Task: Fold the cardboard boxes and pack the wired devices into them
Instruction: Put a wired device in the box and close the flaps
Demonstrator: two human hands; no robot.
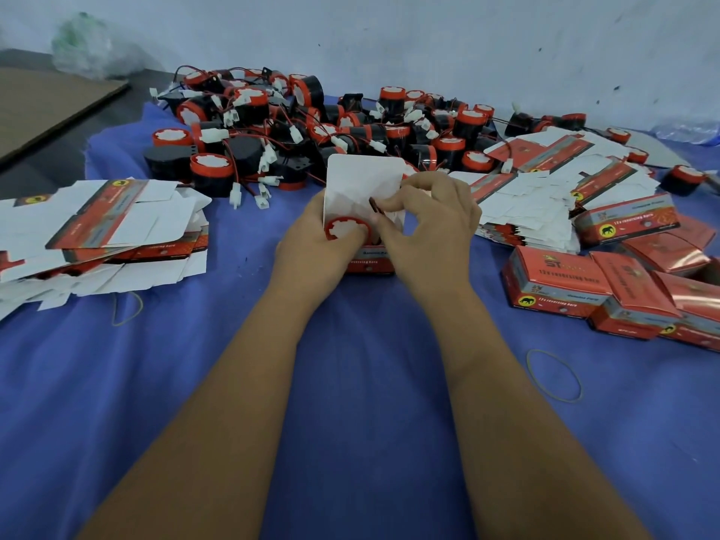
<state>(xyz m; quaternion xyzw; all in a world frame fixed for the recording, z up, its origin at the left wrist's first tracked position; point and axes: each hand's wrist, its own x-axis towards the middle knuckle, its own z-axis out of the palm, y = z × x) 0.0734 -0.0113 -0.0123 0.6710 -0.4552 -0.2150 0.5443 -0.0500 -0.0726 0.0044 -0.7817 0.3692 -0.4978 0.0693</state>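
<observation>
A red cardboard box [368, 263] stands on the blue cloth in the middle, its white lid flap [362, 177] upright. Inside it sits a black wired device with a red ring and white face [346, 229]. My left hand [307, 243] grips the box's left side with the thumb by the red ring. My right hand [424, 216] pinches the device's red-black wire [376, 206] over the box opening. A heap of several more wired devices [311, 126] lies behind the box.
Flat unfolded boxes lie in a stack at the left [101, 231] and another at the right [545, 189]. Closed red boxes [607, 290] are piled at the right. Two rubber bands [555, 376] [126, 307] lie on the blue cloth [350, 383]. A wall rises close behind.
</observation>
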